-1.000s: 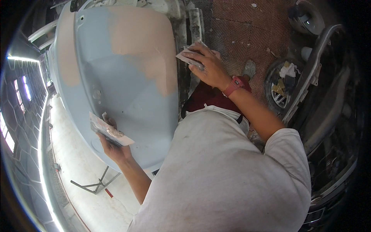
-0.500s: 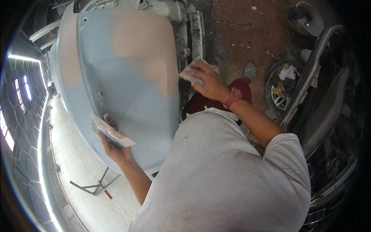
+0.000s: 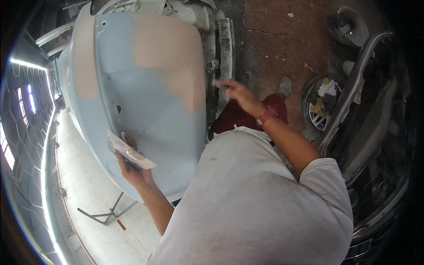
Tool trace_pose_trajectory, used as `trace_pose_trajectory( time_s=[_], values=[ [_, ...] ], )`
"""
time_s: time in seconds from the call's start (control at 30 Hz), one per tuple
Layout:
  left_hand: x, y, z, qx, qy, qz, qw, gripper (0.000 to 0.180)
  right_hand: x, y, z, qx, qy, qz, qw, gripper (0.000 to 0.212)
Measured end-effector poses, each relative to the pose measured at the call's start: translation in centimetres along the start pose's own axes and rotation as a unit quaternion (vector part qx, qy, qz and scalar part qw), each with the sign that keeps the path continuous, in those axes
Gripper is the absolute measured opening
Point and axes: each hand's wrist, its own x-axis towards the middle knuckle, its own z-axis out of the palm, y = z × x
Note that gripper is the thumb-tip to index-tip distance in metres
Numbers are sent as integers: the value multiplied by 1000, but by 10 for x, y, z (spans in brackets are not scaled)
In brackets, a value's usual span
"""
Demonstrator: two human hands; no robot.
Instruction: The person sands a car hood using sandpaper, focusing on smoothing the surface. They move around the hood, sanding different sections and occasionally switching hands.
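Observation:
My left hand [image 3: 134, 173] grips a flat, pale mixing board [image 3: 129, 151] smeared with pinkish-beige body filler, held over the lower left of the car panel. My right hand [image 3: 240, 96], a red watch on its wrist, is closed on a thin flat filler spreader [image 3: 218, 83]. Motion smears the spreader, and its blade is seen nearly edge-on beside the panel's right edge. The trunk lid or similar car body panel [image 3: 150, 106] is blue-grey, with broad patches of pinkish filler [image 3: 165, 44] at its upper right and along its left side.
Right of my legs lies a wheel [image 3: 319, 121] with papers and sanding scraps on it. A long dark car part [image 3: 353, 95] stands beyond it, with a bucket-like container [image 3: 355, 28] farther off. A metal stand [image 3: 106, 215] shows on the pale floor at lower left.
My right hand has turned and shifted slightly right and down, so the spreader shows thinner. The left hand with the mixing board stays nearly still, while the view has shifted a little.

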Motion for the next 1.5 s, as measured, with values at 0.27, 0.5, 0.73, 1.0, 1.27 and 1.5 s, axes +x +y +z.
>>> trace_pose_trajectory(
  time_s=[0.27,0.5,0.73,1.0,1.27,1.5],
  values=[
    [3,0,-18,-17,-13,-11,1000,57,31,-37,-13,521,123,45,843,57],
    [2,-2,-14,-53,-35,-20,998,59,-11,6,-7,490,86,142,856,60],
    [4,-7,2,-7,55,-15,998,62,72,-68,-29,480,160,26,862,55],
    [2,-19,-10,-67,1,-45,997,63,108,-108,-63,482,194,-63,852,53],
    [4,-47,-18,-66,34,-60,995,57,59,-104,-95,448,237,-47,861,56],
    [9,-77,-20,-98,9,-93,991,46,45,-121,-97,403,214,-15,890,58]
  ],
)
